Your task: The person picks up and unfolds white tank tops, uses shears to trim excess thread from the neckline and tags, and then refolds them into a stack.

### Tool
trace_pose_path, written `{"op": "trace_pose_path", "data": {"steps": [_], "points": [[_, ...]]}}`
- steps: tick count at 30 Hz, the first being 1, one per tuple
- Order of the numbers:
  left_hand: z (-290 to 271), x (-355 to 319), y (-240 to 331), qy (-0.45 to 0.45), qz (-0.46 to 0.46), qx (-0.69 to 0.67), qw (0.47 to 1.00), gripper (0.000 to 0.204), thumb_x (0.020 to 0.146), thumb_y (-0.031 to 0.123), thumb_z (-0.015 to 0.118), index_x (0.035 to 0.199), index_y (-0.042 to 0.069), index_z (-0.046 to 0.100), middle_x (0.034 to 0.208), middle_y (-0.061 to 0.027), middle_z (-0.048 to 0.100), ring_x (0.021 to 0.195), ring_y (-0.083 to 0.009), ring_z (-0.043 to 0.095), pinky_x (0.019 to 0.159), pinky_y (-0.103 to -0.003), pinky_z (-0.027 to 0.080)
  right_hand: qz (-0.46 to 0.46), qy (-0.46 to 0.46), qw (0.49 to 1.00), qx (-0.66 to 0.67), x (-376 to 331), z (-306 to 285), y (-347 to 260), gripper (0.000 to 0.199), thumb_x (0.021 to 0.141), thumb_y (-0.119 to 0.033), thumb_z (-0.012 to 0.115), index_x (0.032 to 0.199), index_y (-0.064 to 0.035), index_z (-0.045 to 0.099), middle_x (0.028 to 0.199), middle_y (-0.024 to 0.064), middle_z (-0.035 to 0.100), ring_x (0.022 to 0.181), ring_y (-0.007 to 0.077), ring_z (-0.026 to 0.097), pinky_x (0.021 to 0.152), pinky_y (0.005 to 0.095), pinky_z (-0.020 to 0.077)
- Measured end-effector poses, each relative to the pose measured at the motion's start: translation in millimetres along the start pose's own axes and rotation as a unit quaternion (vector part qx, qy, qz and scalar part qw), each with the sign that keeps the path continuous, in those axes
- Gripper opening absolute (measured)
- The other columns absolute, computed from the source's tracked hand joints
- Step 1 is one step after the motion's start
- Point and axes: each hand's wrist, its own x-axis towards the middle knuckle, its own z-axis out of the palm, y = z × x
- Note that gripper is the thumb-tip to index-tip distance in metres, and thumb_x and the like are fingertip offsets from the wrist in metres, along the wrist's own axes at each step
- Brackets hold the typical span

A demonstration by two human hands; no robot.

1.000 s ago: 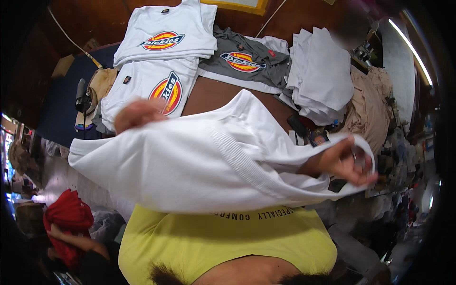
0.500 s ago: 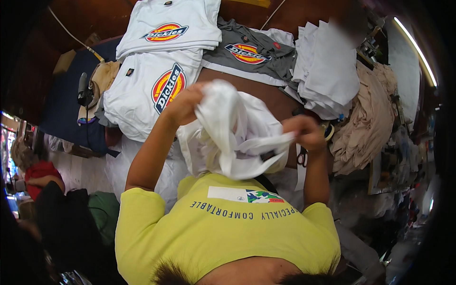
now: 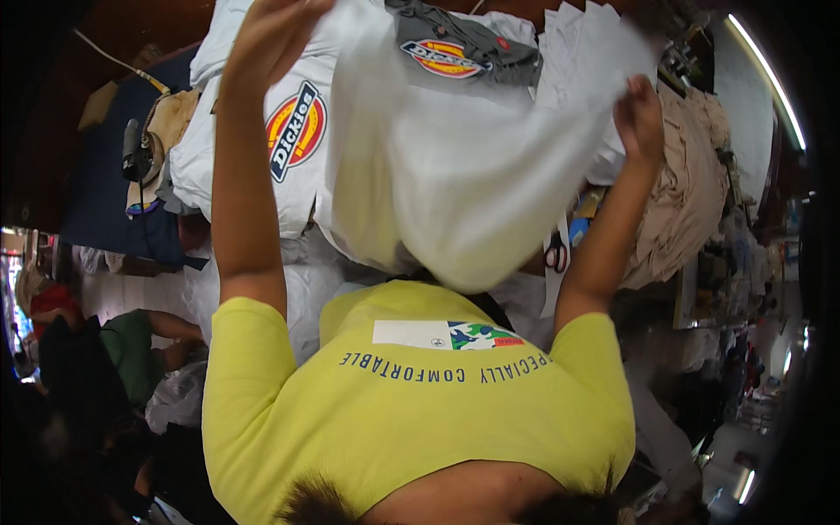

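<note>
Left hand (image 3: pixel 278 39) and right hand (image 3: pixel 640 122): fingers seemingly grip white cloth (image 3: pixel 477 188) (blurred); grey shirt (image 3: pixel 492 37) beyond.

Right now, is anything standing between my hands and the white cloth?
Nothing that shows. The white cloth spreads between the left hand and the right hand, with no other thing in between; the picture's top edge cuts off the left hand's grip. The gray shirt lies beyond the cloth.
</note>
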Motion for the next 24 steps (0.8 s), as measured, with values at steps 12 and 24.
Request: {"op": "trace_pose_path", "data": {"steps": [12, 24], "points": [[27, -230, -192, 0.276, -0.136, 0.472, 0.826, 0.045, 0.072, 0.005, 0.062, 0.114, -0.001, 0.049, 0.108, -0.0152, 0.051, 0.106, -0.0292, 0.044, 0.093, -0.037, 0.035, -0.03, -0.097, 0.827, -0.553, -184, 62, 161, 0.031, 0.077, -0.015, 0.063, 0.106, -0.005, 0.058, 0.117, 0.0139, 0.052, 0.109, 0.0313, 0.048, 0.094, 0.0386, 0.0369], [71, -306, -198, 0.49, -0.479, -0.142, 0.714, 0.034, 0.08, 0.029, 0.066, 0.105, 0.009, 0.054, 0.102, -0.0034, 0.053, 0.09, -0.0131, 0.049, 0.072, -0.022, 0.036, 0.156, -0.199, 0.922, -0.292, -188, 158, 134, 0.015, 0.081, -0.01, 0.06, 0.094, -0.0022, 0.06, 0.091, 0.01, 0.061, 0.077, 0.021, 0.06, 0.068, 0.0292, 0.047]]}}
